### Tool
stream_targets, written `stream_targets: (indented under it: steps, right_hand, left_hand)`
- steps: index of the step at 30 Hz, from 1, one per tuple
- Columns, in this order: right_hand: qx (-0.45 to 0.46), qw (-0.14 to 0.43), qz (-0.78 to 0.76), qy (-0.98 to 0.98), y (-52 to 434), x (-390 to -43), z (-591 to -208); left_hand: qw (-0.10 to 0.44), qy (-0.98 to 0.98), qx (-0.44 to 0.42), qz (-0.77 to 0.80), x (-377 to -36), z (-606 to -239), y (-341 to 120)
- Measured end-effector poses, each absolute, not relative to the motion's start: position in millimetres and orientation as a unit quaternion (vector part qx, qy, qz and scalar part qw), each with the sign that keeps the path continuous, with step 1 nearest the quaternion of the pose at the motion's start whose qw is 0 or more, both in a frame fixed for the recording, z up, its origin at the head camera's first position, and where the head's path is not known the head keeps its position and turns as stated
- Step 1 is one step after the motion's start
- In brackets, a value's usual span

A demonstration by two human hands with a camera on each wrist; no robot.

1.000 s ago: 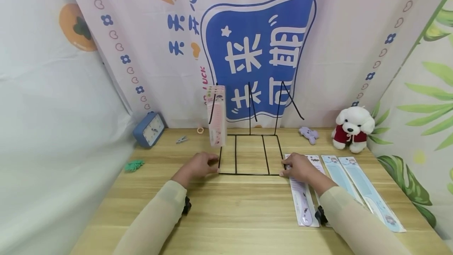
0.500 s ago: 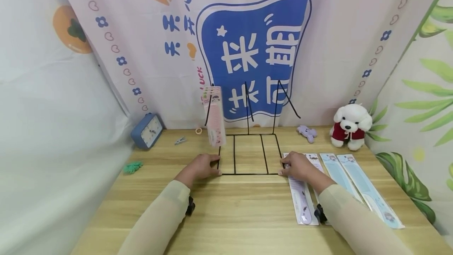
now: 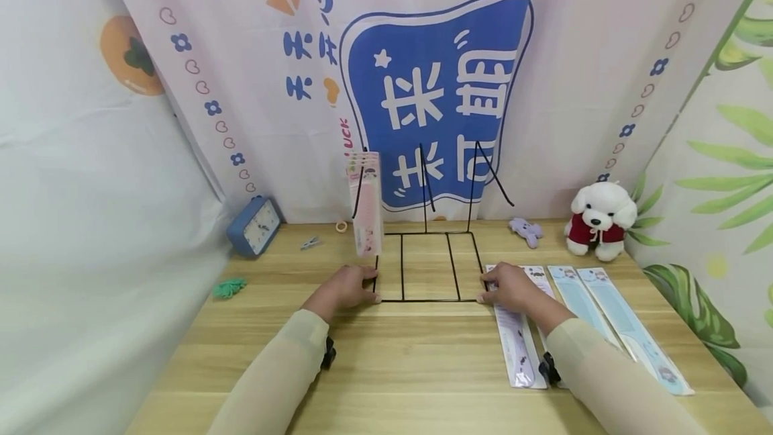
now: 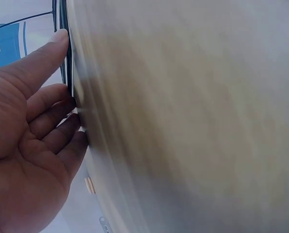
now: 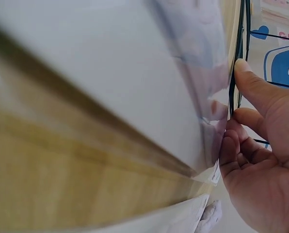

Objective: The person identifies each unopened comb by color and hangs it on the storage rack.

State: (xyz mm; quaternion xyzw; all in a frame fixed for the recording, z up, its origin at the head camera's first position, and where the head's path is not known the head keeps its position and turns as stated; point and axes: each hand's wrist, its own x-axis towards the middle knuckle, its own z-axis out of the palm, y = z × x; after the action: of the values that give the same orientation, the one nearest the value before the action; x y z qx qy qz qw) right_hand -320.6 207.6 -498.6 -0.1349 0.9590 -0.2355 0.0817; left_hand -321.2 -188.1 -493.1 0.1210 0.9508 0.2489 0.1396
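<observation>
A black wire display rack (image 3: pixel 430 301) stands on the wooden table, its flat base toward me and hooked prongs rising at the back. My left hand (image 3: pixel 348 286) holds the base's front left corner, thumb at the front bar and fingers at the side bar. At the front right corner my right hand (image 3: pixel 508 286) grips the frame the same way. In the left wrist view the thumb (image 4: pixel 57 41) presses on the dark wire; the right wrist view shows the right thumb (image 5: pixel 246 73) and forefinger on it. Several pink packs (image 3: pixel 366 220) hang on the left prong.
Right of the rack lie a purple pack (image 3: pixel 516 348) and blue packs (image 3: pixel 631 327), long and flat. Behind them are a purple toy (image 3: pixel 527 231) and a white plush dog (image 3: pixel 600 220). At left are a blue clock (image 3: pixel 255 225), a clip (image 3: pixel 311 242) and a green item (image 3: pixel 229 288).
My left hand has shifted slightly right, its thumb now over the rack's front left corner. My right hand keeps its place on the rack. The head view has moved a little.
</observation>
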Motion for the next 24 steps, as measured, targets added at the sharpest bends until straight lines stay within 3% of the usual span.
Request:
stream_targets:
  steps: [17, 24]
  right_hand:
    - [-0.15, 0.072, -0.233, 0.958, 209.3, -317.9, -497.0]
    - [-0.139, 0.043, -0.276, 0.95, 224.1, -313.2, -494.2]
  left_hand:
    - [0.133, 0.953, 0.121, 0.243, -322.1, -495.4, -187.7]
    - [0.132, 0.954, 0.121, 0.241, -322.8, -495.8, -187.2]
